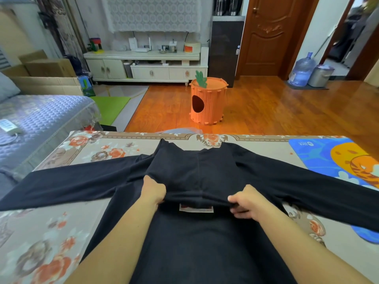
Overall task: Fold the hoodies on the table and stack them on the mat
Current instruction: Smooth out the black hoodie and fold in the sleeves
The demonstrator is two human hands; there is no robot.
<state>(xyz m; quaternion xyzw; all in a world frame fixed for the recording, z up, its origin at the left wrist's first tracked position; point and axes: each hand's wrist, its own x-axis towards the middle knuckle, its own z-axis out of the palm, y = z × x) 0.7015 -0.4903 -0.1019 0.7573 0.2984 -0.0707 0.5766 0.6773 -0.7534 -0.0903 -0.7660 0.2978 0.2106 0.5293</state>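
— What's closest to you?

— Two bare forearms coming in from six o'clock, lying over the body of a black hoodie (196, 242) spread flat on the table (61, 232), which has a floral cover; the hoodie's body runs from the near edge toward twelve, its sleeves stretched out to nine and three.

— And the hands?

— Both are at the neck of the garment; the left hand (153, 189) has its fingers tucked under the edge of the hood, gripping the cloth; the right hand (246, 202) has curled fingers pinching the same edge at about one o'clock from the left; between them a white label (195, 209) shows just below the lifted hem.

— Where does the hood lie?

— Past the hands toward twelve, flat on the table, its tip near the far edge.

— The mat?

— A blue mat (320, 156) with an orange cartoon figure sits at two o'clock on the table; the right sleeve crosses its near part.

— Beyond the table?

— An orange barrel-shaped stool (208, 101) on the wooden floor at twelve; a sofa (41, 117) at ten; a white cabinet (143, 66) along the far wall; a brown door (270, 35) at one; a water jug (302, 69) at two.
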